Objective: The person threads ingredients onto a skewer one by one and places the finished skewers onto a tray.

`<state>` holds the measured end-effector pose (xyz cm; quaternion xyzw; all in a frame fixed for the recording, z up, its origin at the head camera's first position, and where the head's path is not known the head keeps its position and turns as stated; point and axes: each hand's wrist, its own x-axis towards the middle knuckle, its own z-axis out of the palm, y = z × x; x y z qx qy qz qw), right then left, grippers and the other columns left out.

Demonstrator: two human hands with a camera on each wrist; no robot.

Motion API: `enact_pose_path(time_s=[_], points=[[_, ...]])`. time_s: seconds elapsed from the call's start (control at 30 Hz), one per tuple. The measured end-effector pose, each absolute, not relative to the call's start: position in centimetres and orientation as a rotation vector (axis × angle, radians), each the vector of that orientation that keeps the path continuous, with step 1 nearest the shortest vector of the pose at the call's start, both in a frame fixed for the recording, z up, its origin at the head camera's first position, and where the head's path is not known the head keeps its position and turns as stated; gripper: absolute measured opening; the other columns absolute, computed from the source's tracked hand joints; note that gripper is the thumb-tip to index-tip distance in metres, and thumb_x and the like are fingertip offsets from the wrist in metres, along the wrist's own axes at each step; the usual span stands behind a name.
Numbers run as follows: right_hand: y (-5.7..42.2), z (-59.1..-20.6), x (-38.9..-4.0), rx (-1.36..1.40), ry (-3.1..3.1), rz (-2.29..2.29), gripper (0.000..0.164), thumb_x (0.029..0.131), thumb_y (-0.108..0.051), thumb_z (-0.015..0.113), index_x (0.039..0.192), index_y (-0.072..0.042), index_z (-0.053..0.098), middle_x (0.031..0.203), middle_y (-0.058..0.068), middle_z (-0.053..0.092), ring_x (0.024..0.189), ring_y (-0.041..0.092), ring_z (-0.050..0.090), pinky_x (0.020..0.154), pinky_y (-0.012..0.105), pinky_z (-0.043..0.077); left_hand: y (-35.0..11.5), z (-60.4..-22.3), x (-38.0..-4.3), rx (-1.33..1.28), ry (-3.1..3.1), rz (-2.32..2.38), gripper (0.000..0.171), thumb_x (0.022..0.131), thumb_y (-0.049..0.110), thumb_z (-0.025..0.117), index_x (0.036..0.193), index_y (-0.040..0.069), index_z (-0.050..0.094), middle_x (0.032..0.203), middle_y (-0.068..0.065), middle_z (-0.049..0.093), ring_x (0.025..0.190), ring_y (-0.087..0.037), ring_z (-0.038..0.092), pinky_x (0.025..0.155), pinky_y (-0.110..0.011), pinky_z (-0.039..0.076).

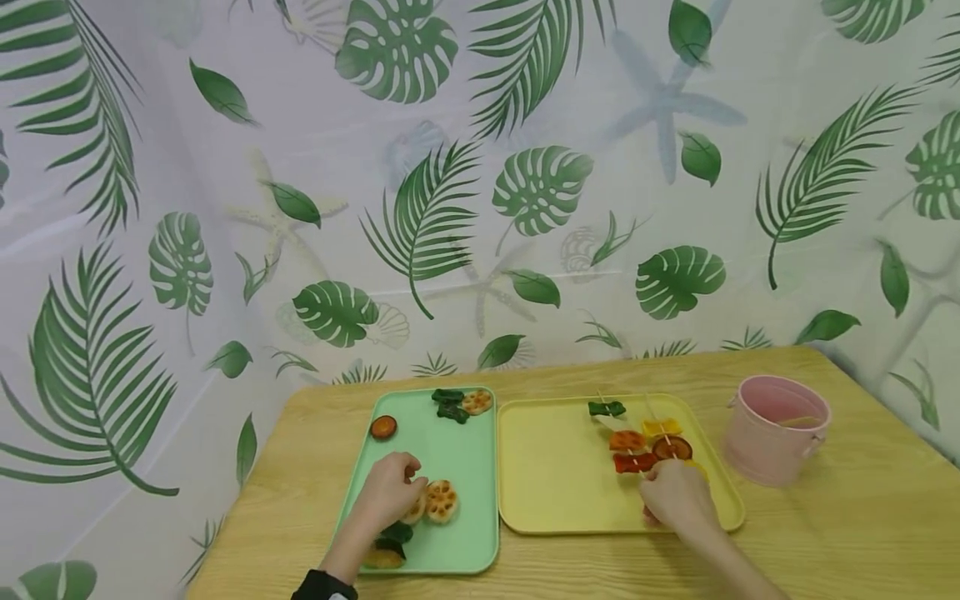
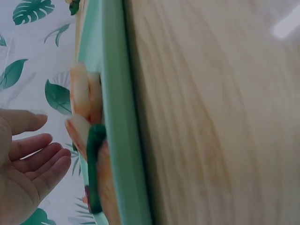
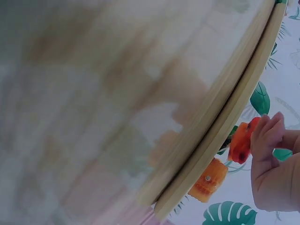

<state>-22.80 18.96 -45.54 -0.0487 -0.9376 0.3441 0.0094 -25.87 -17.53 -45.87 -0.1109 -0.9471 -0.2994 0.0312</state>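
My left hand (image 1: 392, 490) hovers over the green tray (image 1: 467, 542), beside two pale lotus root slices (image 1: 441, 502). In the left wrist view its fingers (image 2: 40, 161) are relaxed and hold nothing. Over the yellow tray (image 1: 551, 467), my right hand (image 1: 681, 497) pinches the near end of a skewer (image 1: 636, 463) threaded with green, white, orange and red toy food pieces. The right wrist view shows its fingertips right at a red piece (image 3: 241, 143). A second skewer, with a yellow piece (image 1: 662, 427) and a brown round slice (image 1: 672, 448), lies alongside, partly hidden by that hand.
Dark green leafy pieces (image 1: 450, 404), an orange lotus slice (image 1: 477, 402) and a brown round slice (image 1: 383, 427) lie on the green tray's far part; more pieces (image 1: 386, 554) sit at its near left. A pink bucket (image 1: 768, 450) stands right of the yellow tray, with a patterned curtain behind.
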Motion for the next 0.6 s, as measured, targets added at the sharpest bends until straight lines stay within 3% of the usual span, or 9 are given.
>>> enact_pose_path(time_s=[0.13, 0.3, 0.6], points=[[19.0, -45.6, -22.3, -0.022, -2.98, 0.821, 0.029, 0.076, -0.003, 0.05, 0.049, -0.011, 0.043, 0.044, -0.001, 0.041, 0.038, 0.011, 0.041, 0.039, 0.024, 0.03, -18.4, -45.7, -25.4, -0.397, -3.024, -0.888, 0.037, 0.08, 0.015, 0.071, 0.108, -0.007, 0.062, 0.096, -0.015, 0.058, 0.086, -0.03, 0.056, 0.072, -0.043, 0.047], [18.8, -45.6, -21.7, 0.078, -2.989, 0.693, 0.025, 0.076, 0.0, 0.05, 0.053, -0.008, 0.047, 0.049, 0.002, 0.042, 0.043, 0.016, 0.042, 0.04, 0.028, 0.033, -19.1, -45.5, -25.0, -0.493, -3.131, -0.834, 0.053, 0.074, 0.018, 0.078, 0.115, -0.008, 0.057, 0.101, -0.016, 0.056, 0.093, -0.034, 0.054, 0.078, -0.046, 0.046], [18.5, -45.4, -21.0, 0.053, -3.065, 0.771, 0.025, 0.074, 0.004, 0.05, 0.053, -0.01, 0.043, 0.05, 0.0, 0.036, 0.043, 0.011, 0.035, 0.04, 0.022, 0.027, -19.9, -46.4, -25.3, -0.432, -3.198, -0.88, 0.055, 0.072, 0.02, 0.079, 0.115, -0.007, 0.058, 0.109, -0.019, 0.059, 0.101, -0.038, 0.054, 0.084, -0.048, 0.045]])
